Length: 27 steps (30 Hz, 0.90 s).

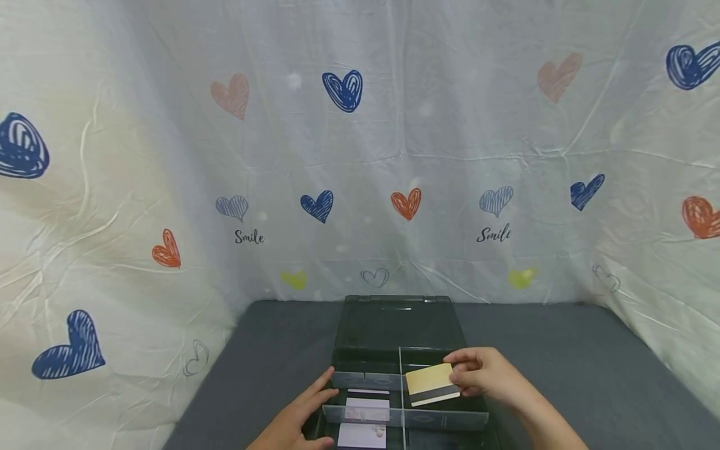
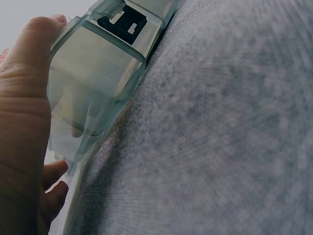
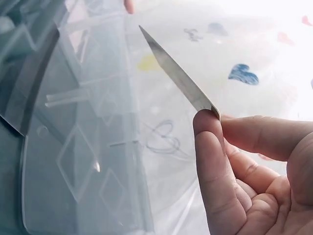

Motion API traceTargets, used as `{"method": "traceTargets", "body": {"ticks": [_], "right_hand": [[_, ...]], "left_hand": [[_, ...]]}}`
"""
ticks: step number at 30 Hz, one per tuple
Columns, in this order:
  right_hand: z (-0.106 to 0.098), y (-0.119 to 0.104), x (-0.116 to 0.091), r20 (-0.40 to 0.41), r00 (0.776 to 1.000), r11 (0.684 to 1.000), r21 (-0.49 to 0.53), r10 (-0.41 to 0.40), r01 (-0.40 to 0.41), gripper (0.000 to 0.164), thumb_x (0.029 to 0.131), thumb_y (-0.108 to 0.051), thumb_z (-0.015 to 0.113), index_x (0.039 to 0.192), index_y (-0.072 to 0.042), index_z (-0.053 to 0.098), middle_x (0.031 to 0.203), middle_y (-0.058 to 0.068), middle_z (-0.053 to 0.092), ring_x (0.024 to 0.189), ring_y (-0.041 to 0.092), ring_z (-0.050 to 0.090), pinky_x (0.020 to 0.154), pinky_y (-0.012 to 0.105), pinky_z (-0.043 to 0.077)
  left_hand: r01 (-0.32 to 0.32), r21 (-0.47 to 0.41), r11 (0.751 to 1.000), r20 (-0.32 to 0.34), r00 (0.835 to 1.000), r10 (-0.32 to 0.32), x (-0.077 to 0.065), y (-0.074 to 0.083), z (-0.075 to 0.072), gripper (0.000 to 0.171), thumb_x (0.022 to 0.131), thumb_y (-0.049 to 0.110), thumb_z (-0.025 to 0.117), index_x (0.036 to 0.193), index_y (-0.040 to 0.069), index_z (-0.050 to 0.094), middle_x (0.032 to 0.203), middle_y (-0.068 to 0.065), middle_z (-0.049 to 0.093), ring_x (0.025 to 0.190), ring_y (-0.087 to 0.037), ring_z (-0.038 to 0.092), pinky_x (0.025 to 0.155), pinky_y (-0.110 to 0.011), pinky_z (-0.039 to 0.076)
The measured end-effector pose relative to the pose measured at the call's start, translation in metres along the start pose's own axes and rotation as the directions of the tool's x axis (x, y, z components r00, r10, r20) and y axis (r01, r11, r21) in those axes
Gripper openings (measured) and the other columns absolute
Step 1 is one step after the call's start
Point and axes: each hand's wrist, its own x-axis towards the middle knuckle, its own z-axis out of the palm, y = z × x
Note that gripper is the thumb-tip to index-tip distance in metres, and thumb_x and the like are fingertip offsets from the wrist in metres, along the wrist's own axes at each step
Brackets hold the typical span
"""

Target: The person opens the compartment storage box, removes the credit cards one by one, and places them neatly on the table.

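Observation:
My right hand (image 1: 492, 378) pinches a yellow card (image 1: 430, 382) with a dark stripe between thumb and fingers, tilted above the right-hand compartments of a dark see-through plastic box (image 1: 399, 328). Seen from the right wrist, the card (image 3: 178, 73) appears nearly edge-on at the fingertips. Along the box's left side rests my left hand (image 1: 298, 419), its fingers extended against the wall. The left wrist view shows its thumb (image 2: 32, 63) against the box's clear wall (image 2: 93, 63). Pale cards (image 1: 362, 435) lie in the left compartments.
Clear dividers (image 1: 450, 420) cross the box, and its lid stands open at the back. A dark grey cloth (image 1: 540, 337) covers the table. Behind and on both sides hangs a white curtain (image 1: 360, 144) printed with hearts. A black latch (image 2: 124, 23) sits on the box's front.

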Motion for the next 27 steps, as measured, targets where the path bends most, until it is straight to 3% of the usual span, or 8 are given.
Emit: {"method": "traceTargets", "body": {"ticks": [11, 18, 27], "right_hand": [[-0.021, -0.006, -0.011, -0.046, 0.999, 1.0, -0.013, 0.01, -0.011, 0.048, 0.095, -0.009, 0.073, 0.131, 0.019, 0.056, 0.098, 0.009, 0.072, 0.08, 0.023, 0.066, 0.073, 0.039, 0.059], [-0.031, -0.01, -0.018, -0.084, 0.996, 1.0, -0.01, 0.014, -0.015, 0.049, 0.096, -0.009, 0.073, 0.131, 0.019, 0.055, 0.102, 0.01, 0.073, 0.081, 0.022, 0.066, 0.072, 0.036, 0.059], [-0.043, -0.015, -0.026, -0.043, 0.999, 1.0, -0.006, -0.004, 0.003, 0.051, 0.098, -0.012, 0.071, 0.133, 0.021, 0.052, 0.102, 0.01, 0.072, 0.082, 0.02, 0.066, 0.074, 0.039, 0.059]], "left_hand": [[0.118, -0.007, 0.993, 0.045, 0.992, -0.118, 0.003, 0.005, -0.002, 0.061, 0.097, 0.035, 0.073, 0.15, 0.016, 0.051, 0.169, -0.012, 0.02, 0.146, -0.032, 0.038, 0.098, -0.049, 0.051], [0.138, -0.001, 0.99, 0.05, 0.989, -0.138, 0.002, 0.004, -0.001, 0.057, 0.097, 0.037, 0.073, 0.147, 0.017, 0.054, 0.17, -0.009, 0.02, 0.147, -0.031, 0.038, 0.098, -0.05, 0.051], [0.137, 0.031, 0.99, 0.05, 0.989, -0.139, 0.003, 0.005, -0.002, 0.055, 0.097, 0.039, 0.072, 0.145, 0.018, 0.055, 0.17, -0.01, 0.021, 0.146, -0.031, 0.038, 0.098, -0.053, 0.05]]}}
